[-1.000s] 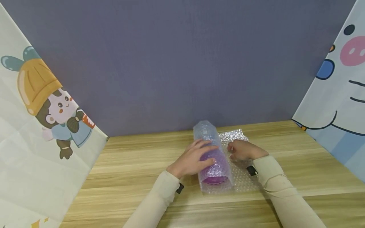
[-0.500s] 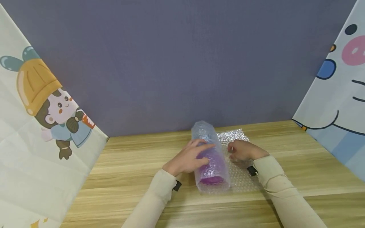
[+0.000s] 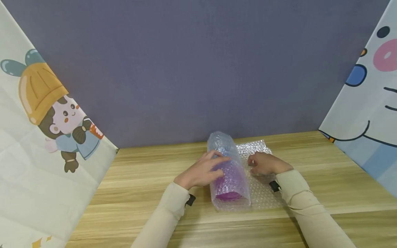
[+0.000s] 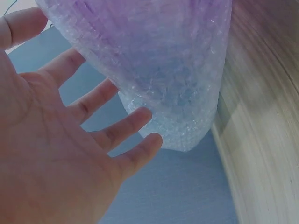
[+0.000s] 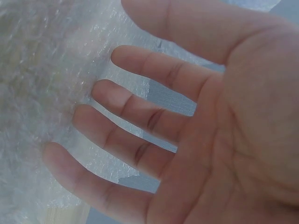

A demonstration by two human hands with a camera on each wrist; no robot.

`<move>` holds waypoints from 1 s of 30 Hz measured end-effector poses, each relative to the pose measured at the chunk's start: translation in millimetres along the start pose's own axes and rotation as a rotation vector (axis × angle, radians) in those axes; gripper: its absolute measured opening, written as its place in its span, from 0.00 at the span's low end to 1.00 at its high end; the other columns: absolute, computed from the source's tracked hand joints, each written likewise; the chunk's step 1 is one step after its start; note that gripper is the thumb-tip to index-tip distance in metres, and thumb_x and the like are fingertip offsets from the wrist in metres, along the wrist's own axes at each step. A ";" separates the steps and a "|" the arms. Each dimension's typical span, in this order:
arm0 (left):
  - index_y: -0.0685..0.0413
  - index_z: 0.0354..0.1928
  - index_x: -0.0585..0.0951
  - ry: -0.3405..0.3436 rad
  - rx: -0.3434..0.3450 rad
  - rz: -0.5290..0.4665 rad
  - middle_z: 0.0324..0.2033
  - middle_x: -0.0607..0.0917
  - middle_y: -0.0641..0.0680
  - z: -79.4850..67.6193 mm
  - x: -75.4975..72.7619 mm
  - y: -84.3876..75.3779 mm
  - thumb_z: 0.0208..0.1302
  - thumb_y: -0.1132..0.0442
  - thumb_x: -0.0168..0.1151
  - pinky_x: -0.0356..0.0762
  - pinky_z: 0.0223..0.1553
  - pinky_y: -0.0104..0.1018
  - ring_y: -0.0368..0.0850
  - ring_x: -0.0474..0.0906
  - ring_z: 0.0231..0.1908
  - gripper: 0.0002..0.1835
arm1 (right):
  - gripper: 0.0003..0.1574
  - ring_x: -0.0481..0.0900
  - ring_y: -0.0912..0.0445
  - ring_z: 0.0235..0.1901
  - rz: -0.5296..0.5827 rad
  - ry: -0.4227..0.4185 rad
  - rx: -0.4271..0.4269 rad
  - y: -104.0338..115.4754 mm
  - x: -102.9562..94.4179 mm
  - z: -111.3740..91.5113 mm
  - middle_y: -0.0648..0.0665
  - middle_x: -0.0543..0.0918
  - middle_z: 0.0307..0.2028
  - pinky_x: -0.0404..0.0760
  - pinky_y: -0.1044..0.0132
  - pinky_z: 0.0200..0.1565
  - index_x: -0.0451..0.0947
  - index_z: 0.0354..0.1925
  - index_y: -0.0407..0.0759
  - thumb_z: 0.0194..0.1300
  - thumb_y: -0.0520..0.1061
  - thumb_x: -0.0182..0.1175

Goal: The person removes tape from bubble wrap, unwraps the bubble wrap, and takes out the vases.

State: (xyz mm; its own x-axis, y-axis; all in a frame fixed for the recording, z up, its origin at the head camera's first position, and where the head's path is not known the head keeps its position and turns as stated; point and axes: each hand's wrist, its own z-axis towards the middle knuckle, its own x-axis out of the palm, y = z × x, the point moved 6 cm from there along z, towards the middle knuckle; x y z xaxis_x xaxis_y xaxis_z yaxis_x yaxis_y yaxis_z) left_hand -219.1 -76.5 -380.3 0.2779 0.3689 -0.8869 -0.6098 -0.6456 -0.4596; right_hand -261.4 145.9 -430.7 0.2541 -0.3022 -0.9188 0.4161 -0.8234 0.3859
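A purple-to-blue cylinder lies rolled in bubble wrap, its round purple end toward me. The wrap covers the cylinder, so its exact kind is hidden. My left hand rests on the left side of the roll, fingers spread and slightly bent, their tips along the wrapped surface in the left wrist view. My right hand is over the flat part of the wrap, just right of the roll. In the right wrist view its loosely spread fingers lie against the plastic film, with nothing gripped.
The roll and loose sheet lie on a wood-grain table, close to a grey-blue panel at the back. Cartoon-printed sheets stand on both sides: a figure in a yellow hat at left, a pink-nosed animal at right.
The roll has shifted slightly left, its near end most, and my left hand has moved left with it. More of the flat wrap shows beside it. My right hand has stayed almost still.
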 end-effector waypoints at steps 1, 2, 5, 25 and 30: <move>0.29 0.74 0.70 0.000 -0.004 0.001 0.71 0.68 0.48 -0.6 0.0 0.7 0.72 0.43 0.52 0.67 0.72 0.59 0.53 0.64 0.71 0.29 | 0.16 0.78 0.53 0.38 0.001 -0.001 -0.001 1.0 0.3 -0.4 0.43 0.83 0.38 0.81 0.54 0.41 0.83 0.46 0.41 0.59 0.44 0.69; 0.29 0.73 0.71 0.000 -0.011 0.001 0.71 0.69 0.48 -1.2 0.0 1.3 0.73 0.41 0.51 0.67 0.71 0.59 0.53 0.64 0.71 0.28 | 0.16 0.78 0.53 0.38 0.003 -0.002 -0.004 2.2 0.6 -0.9 0.43 0.83 0.38 0.81 0.54 0.41 0.83 0.46 0.41 0.59 0.44 0.69; 0.29 0.71 0.73 -0.001 -0.024 -0.002 0.70 0.69 0.48 -3.2 -0.6 2.9 0.73 0.33 0.49 0.70 0.70 0.58 0.53 0.66 0.70 0.29 | 0.16 0.78 0.53 0.37 0.009 -0.010 -0.020 5.8 1.1 -2.0 0.43 0.83 0.38 0.82 0.53 0.41 0.83 0.45 0.40 0.58 0.43 0.69; 0.34 0.60 0.77 0.002 -0.082 -0.043 0.54 0.73 0.46 -21.2 -13.6 17.5 0.66 0.30 0.59 0.82 0.51 0.45 0.44 0.79 0.45 0.28 | 0.15 0.75 0.54 0.35 0.008 -0.021 -0.005 19.1 9.9 -9.8 0.44 0.81 0.36 0.80 0.56 0.39 0.83 0.45 0.40 0.59 0.43 0.69; 0.34 0.59 0.77 0.017 -0.068 -0.060 0.51 0.72 0.46 -23.6 -14.3 18.3 0.65 0.30 0.60 0.82 0.51 0.44 0.45 0.78 0.45 0.27 | 0.14 0.74 0.55 0.35 0.006 -0.026 0.011 19.9 11.5 -13.9 0.45 0.81 0.36 0.79 0.57 0.39 0.82 0.44 0.41 0.59 0.44 0.70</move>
State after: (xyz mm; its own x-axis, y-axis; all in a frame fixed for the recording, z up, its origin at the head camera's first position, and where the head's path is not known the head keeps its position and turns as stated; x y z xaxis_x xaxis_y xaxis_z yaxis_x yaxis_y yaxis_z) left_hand -216.7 -109.5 -377.1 0.3251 0.3970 -0.8583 -0.5403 -0.6669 -0.5131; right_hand -238.1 132.7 -432.4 0.2336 -0.3197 -0.9183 0.4049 -0.8266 0.3908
